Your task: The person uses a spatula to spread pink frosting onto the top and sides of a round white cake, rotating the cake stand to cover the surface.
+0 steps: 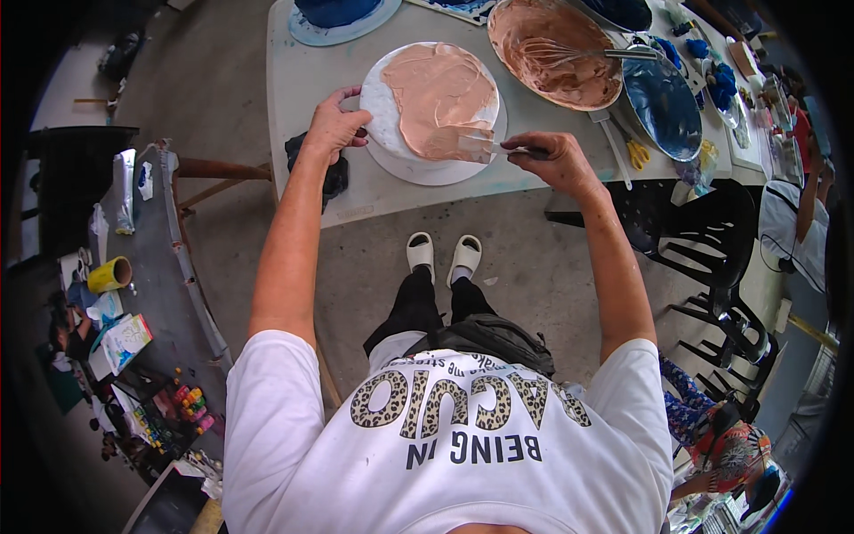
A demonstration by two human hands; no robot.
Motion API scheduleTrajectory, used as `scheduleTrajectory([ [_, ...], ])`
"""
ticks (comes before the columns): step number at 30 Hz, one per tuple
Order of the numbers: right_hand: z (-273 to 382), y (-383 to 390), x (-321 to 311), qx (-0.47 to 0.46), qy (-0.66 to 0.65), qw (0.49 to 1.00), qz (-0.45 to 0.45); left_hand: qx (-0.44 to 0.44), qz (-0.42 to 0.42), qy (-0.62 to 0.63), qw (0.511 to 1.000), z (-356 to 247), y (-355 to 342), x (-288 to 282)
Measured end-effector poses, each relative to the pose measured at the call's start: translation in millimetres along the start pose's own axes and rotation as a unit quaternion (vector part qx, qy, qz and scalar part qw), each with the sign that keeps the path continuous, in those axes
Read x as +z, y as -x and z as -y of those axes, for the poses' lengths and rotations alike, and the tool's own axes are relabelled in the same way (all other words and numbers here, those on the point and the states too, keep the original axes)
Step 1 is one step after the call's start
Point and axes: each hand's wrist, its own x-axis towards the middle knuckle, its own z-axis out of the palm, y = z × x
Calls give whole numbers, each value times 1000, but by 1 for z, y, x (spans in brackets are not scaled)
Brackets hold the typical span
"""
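A round white cake form [378,107] on a white round board [418,175] is partly covered with peach, frosting-like paste [431,84]. My left hand [334,125] touches its left edge, with fingers apart and loosely bent. My right hand [556,160] grips the handle of a spatula [476,143], whose flat blade lies in the paste at the lower right of the top. A bowl of the same paste [525,76] with a wire whisk [583,52] sits behind, to the right.
The table [302,62] also holds blue-coated bowls [658,107], yellow scissors [633,147], another spatula [612,156] and a blue round form [342,11]. Black chairs [689,222] stand right. A cluttered grey table [169,267] stands left. Other people [729,454] are at the far right.
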Motion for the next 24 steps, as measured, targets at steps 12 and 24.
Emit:
scheduleTrajectory([
  [12, -12, 13, 18, 18, -129, 986, -102, 49, -2, -83, 995, -3, -18, -14],
  [24, -23, 14, 13, 33, -83, 987, -135, 77, 4, -187, 979, -14, -34, -23],
])
